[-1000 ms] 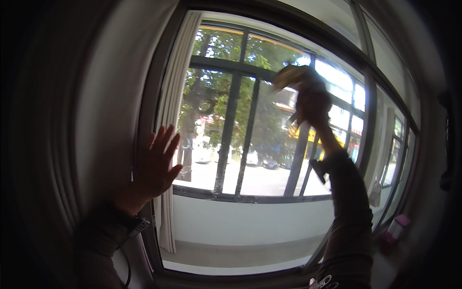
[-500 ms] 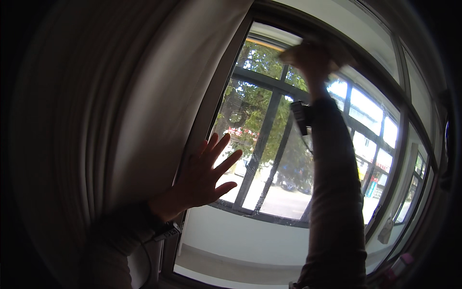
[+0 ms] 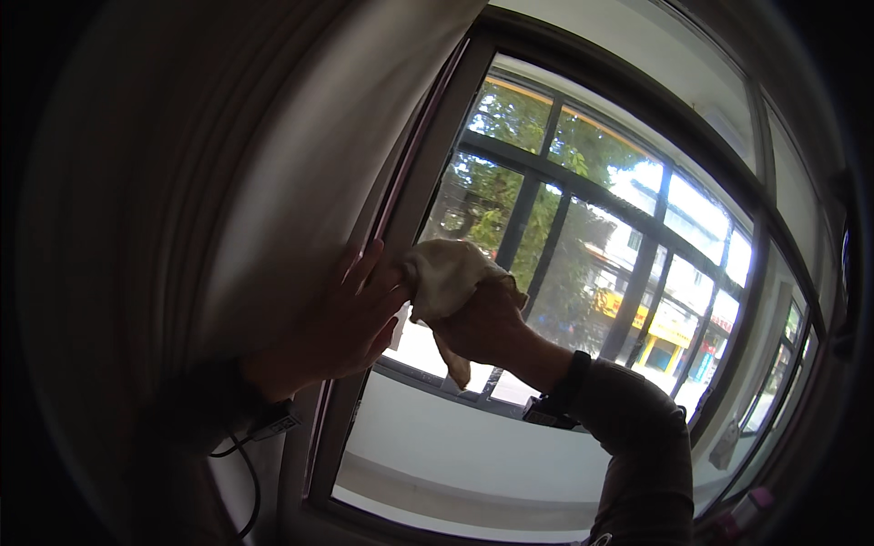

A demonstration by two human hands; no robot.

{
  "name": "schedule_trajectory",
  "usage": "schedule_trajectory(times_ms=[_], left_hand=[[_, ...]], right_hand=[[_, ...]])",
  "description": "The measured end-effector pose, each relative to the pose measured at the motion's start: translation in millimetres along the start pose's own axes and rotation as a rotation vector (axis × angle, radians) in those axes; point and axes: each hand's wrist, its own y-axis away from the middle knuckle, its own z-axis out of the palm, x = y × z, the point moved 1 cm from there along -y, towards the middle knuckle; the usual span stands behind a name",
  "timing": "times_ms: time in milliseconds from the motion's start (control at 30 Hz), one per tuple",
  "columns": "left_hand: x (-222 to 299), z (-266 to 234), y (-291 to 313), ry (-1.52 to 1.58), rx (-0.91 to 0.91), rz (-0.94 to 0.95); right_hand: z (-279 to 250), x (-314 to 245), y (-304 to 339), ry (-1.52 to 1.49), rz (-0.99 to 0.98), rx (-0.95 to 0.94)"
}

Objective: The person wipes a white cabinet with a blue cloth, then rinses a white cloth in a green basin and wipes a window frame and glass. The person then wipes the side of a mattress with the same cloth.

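A pale cloth (image 3: pixel 453 276) is bunched under my right hand (image 3: pixel 487 326), which presses it flat against the window pane (image 3: pixel 583 264) near its left side. One corner of the cloth hangs down below my fingers. My left hand (image 3: pixel 341 318) is open, fingers stretched upward, resting at the left window frame (image 3: pixel 414 196) beside the curtain. Its fingertips are close to the cloth's left edge; whether they touch it I cannot tell. Each wrist wears a dark band with a small box.
A pale curtain (image 3: pixel 300 182) hangs in folds along the left. Beyond the pane stand another dark-framed window (image 3: pixel 546 170), a tree and a street with a yellow shopfront. Something pink (image 3: pixel 754 500) lies at the lower right. A cable (image 3: pixel 255 491) trails from my left wrist.
My right hand has come down and left with the cloth, from the top of the pane to beside my left hand. My left hand has shifted slightly left, toward the curtain.
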Motion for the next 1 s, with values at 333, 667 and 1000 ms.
schedule_trajectory(times_ms=[333, 667, 1000], left_hand=[[-20.2, -5.2, 10.6, 0.236, 0.166, 0.009], [-26.8, -12.6, 17.6, 0.757, 0.203, -0.357], [65.2, 6.1, 53.9, 0.617, -0.105, -0.370]], right_hand=[[-13.9, 186.9, -188.2, 0.702, 0.014, 0.394], [90.6, -43.0, -6.1, -0.004, 0.397, 0.220], [141.2, -261.2, 233.8, -0.606, 0.102, -0.470]])
